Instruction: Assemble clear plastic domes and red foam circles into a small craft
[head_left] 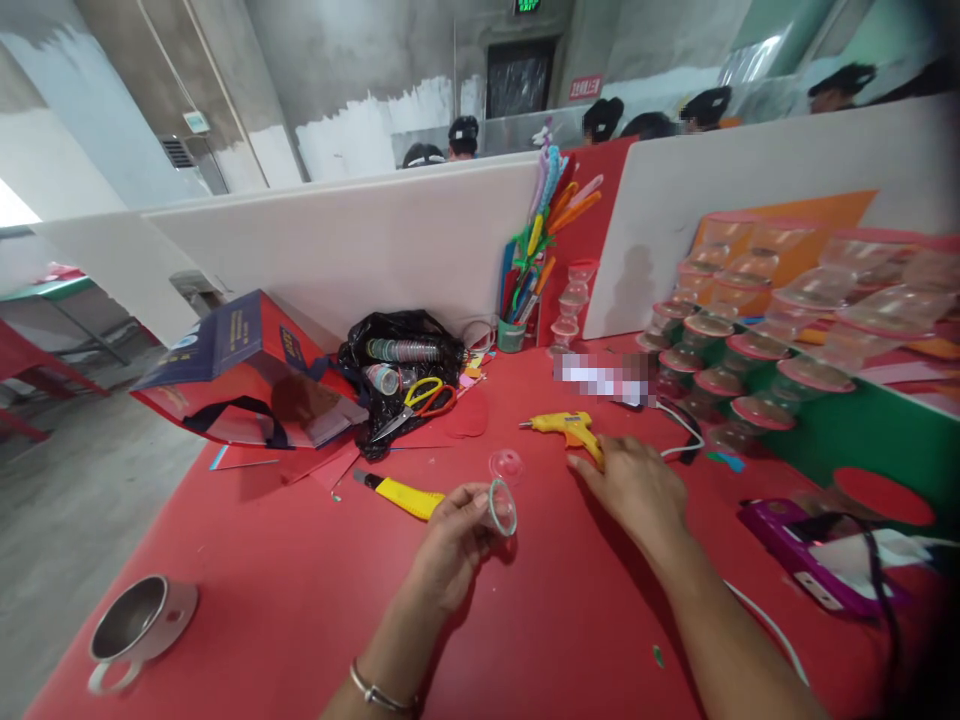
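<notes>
Between the thumb and fingers of my left hand [457,535] is a small clear plastic cup [502,508] with a pale green rim, its mouth tilted to the right. My right hand [641,495] is closed on the handle of a yellow hot glue gun [562,425], whose nozzle points left. A second clear plastic cup [506,464] with a pinkish look stands on the red table just beyond the held one. Partly behind my left hand lies a yellow utility knife [405,497].
A metal mug [146,630] stands at the left edge of the red table [300,610]. Behind are a paper bag [247,370], scissors [412,405] on a black plastic bag [409,330], and a pen holder [511,335]. Stacked cups [750,350] and a purple power strip [814,560] are right.
</notes>
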